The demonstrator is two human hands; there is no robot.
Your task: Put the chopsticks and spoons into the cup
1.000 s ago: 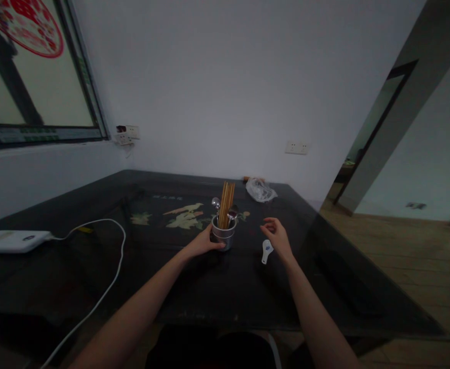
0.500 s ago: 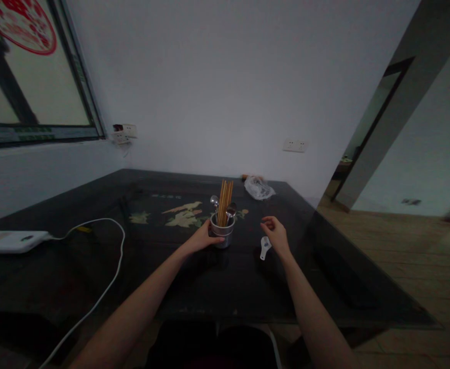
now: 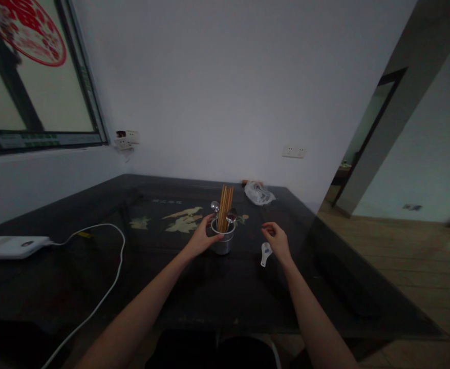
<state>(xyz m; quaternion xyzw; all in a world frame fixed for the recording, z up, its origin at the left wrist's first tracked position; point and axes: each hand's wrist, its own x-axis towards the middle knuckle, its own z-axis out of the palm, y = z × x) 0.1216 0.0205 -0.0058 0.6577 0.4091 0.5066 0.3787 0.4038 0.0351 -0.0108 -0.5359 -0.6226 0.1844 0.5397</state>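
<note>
A metal cup (image 3: 223, 245) stands upright on the dark table, holding several wooden chopsticks (image 3: 225, 209) and metal spoons (image 3: 231, 215). At its left side, my left hand (image 3: 201, 239) is closed around the upper part, thumb in front near the rim and fingers behind. A short white spoon (image 3: 265, 252) with a small blue mark lies on the table to the right of the cup. Just above this spoon hovers my right hand (image 3: 278, 240), its fingers loosely curled with a gap at the thumb and nothing visible in them.
A crumpled clear plastic bag (image 3: 259, 193) lies at the table's back edge by the wall. On the left sits a white power bank (image 3: 13, 247), its white cable (image 3: 120, 261) looping to the front edge. A long dark object (image 3: 347, 284) rests at the right.
My left hand has shifted up toward the cup's rim, its thumb higher on the front. My right hand stays over the white spoon. The view has tilted slightly upward.
</note>
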